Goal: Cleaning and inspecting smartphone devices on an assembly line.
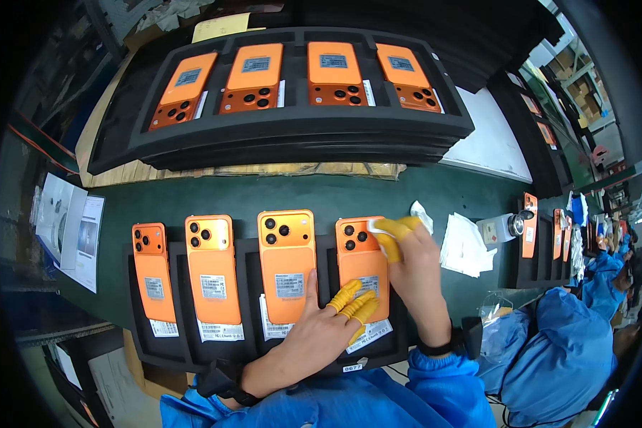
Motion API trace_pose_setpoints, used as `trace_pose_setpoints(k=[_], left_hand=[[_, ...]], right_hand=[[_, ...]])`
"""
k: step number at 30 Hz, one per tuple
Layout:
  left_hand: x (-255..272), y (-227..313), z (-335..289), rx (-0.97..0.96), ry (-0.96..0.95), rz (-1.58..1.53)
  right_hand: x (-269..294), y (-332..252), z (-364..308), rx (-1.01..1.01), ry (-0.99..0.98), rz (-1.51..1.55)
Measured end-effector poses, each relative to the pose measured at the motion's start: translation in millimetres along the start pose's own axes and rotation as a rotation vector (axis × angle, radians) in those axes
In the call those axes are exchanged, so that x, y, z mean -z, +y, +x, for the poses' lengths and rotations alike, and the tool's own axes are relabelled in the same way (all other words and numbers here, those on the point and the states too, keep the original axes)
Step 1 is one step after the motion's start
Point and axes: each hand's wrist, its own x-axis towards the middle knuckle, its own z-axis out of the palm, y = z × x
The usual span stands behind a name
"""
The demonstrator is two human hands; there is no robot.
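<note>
The glossy orange smartphone backs point(287, 260) sit in a matt black foam tray point(185, 342) at the near edge of the smooth green bench mat point(264, 192). The right hand point(414, 271) wears rubbery yellow finger cots point(392, 232) and holds a soft white cloth wipe point(421, 214); crumpled white wipes point(466, 246) look papery.

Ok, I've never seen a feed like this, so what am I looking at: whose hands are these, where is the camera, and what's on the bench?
This is a single wide fisheye view from a camera worn on a person's head, looking down, so straight edges bend near the rim. The two bare hands with blue sleeves are that person's own. On the green bench lies a black foam tray with four orange phones lying back-side up. The left hand, with yellow finger covers, presses on the rightmost orange phone. The right hand holds a small white cloth at that phone's top corner. Farther back is a stack of black trays holding four more orange phones. White wipes lie to the right. Another worker in blue sits at right.
</note>
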Motion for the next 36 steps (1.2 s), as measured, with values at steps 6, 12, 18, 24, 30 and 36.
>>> trace_pose_setpoints(k=[6,12,18,24,30,36], left_hand=[[8,1,9,-0.059,0.056,-0.044],[9,-1,6,0.01,-0.044,-0.15],[0,-1,5,-0.046,0.105,-0.133],[7,1,5,-0.04,-0.088,-0.08],[44,7,-20,0.008,0.243,-0.167],[36,-30,-63,0.212,0.131,0.037]], right_hand=[[-16,-4,31,0.229,-0.161,0.003],[-4,6,16,0.417,-0.346,0.041],[24,23,-6,0.347,-0.326,-0.079],[58,37,-21,0.111,-0.029,-0.125],[44,-6,-11,-0.006,-0.039,0.02],[4,-55,15,0.134,-0.112,0.064]])
